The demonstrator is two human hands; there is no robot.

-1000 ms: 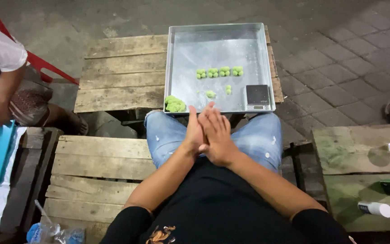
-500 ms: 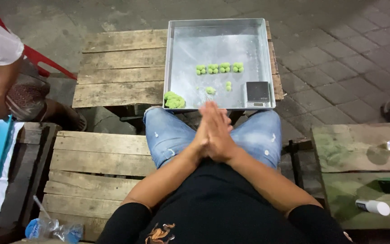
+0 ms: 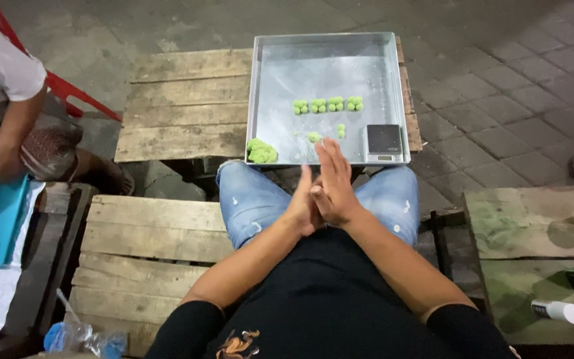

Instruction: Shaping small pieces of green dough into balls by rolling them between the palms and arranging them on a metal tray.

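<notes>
The right hand [image 3: 332, 183] has slid forward across the left hand [image 3: 300, 206], palms still pressed flat together over the lap near the metal tray [image 3: 260, 80], probably rolling a green dough piece hidden between them.

Black top [image 3: 327, 299] with short sleeves and a small orange-and-white print [image 3: 237, 344] low on the front. Light blue faded jeans [image 3: 254, 199], pale flecks on both thighs. Forearms bare, no watch or rings visible.
</notes>
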